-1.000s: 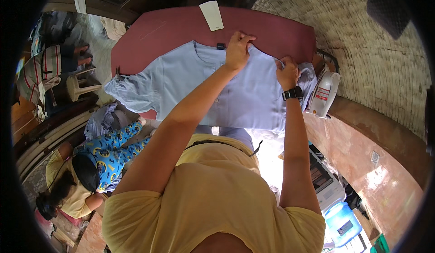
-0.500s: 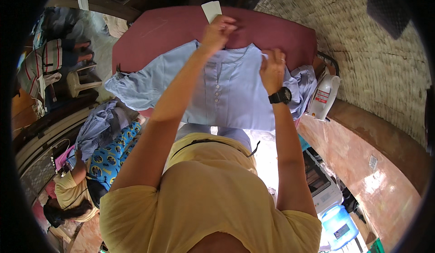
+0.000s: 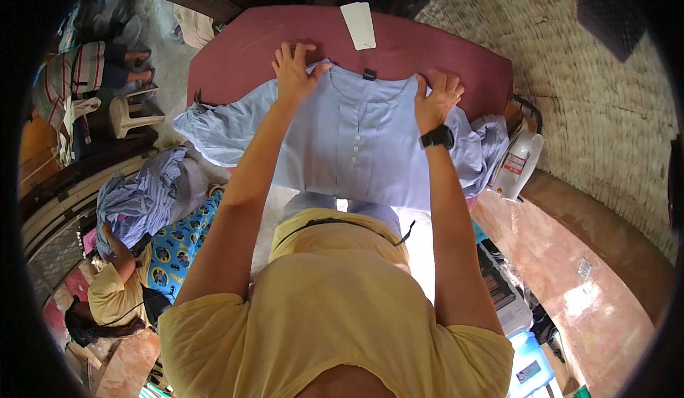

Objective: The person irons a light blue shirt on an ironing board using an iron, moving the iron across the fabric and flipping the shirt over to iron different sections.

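A light blue buttoned shirt (image 3: pixel 356 141) lies spread face up on a dark red table (image 3: pixel 235 49), its collar toward the far edge. My left hand (image 3: pixel 293 66) presses flat on the shirt's left shoulder, fingers spread. On the right shoulder rests my right hand (image 3: pixel 438 97), with a black watch at its wrist, fingers apart too. One sleeve trails off to the left and the other bunches at the right by the iron.
A white iron (image 3: pixel 519 161) stands at the table's right end. A white card (image 3: pixel 358 24) lies at the far edge. At the left, a seated person holds a pile of blue cloth (image 3: pixel 142 195); a white stool (image 3: pixel 132 113) stands beyond. A woven wall runs at the right.
Both hands moved left and apart along the collar line, from close together near the right shoulder to one on each shoulder. The shirt now lies flatter and more centred.
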{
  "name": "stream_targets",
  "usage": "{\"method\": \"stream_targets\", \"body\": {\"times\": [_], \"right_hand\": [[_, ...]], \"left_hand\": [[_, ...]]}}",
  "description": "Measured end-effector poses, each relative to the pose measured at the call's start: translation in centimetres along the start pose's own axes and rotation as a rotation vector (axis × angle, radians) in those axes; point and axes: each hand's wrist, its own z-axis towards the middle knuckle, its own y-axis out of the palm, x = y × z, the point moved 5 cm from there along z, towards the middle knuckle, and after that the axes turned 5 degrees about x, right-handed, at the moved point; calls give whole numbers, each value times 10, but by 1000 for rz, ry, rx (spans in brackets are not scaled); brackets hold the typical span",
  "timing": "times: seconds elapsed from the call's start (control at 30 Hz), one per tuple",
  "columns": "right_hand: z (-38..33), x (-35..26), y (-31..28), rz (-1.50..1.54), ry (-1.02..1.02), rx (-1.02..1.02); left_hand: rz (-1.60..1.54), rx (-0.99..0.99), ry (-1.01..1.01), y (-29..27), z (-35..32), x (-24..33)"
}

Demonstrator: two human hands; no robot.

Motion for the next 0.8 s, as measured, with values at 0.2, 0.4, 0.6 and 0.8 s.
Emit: {"method": "stream_targets", "body": {"times": [0.2,0.4,0.6,0.8], "right_hand": [[-62,-70,14,367,-106,-400],[-67,-72,12,422,-73,-355],[-44,-26,-50,223,-126,-177],[-27,173,-192,-958,263,92]], "left_hand": [[-299,-451,306,21,-53,50],[-97,-538,209,26,-51,54],[-155,-242,223,19,-68,51],[-28,-435,347,6,-131,65]]}}
